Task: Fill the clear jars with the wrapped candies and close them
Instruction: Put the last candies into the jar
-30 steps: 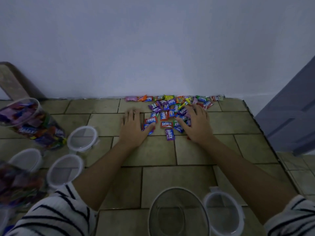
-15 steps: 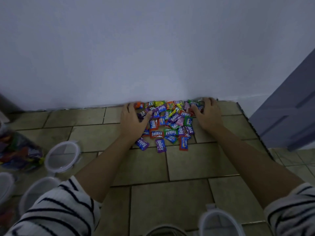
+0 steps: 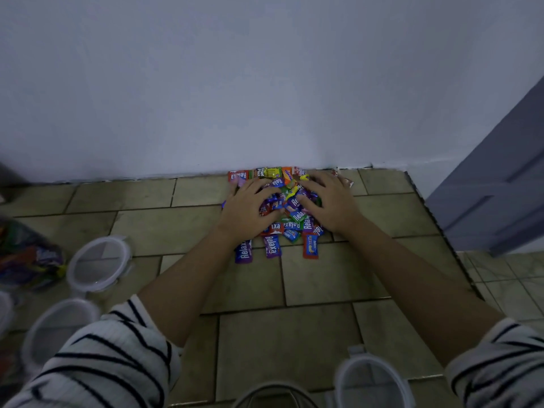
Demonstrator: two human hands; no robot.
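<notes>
A heap of wrapped candies [image 3: 290,214] in bright wrappers lies on the tiled floor against the white wall. My left hand [image 3: 245,209] presses on the heap's left side and my right hand [image 3: 326,203] on its right side, fingers spread and curled inward over the candies. A few candies [image 3: 272,245] lie loose just in front of the heap. The rim of an empty clear jar [image 3: 273,396] shows at the bottom edge, with a clear lid [image 3: 372,381] beside it on the right.
A candy-filled jar [image 3: 28,254] lies at the far left. Two clear lids [image 3: 98,263] [image 3: 56,328] rest on the floor near my left sleeve. A grey-blue door [image 3: 500,184] stands at the right, past the step edge of the tiles.
Both hands have swept inward, bunching the spread candies into a tighter heap by the wall. The view has tilted up, so the jar at the bottom is nearly out of frame.
</notes>
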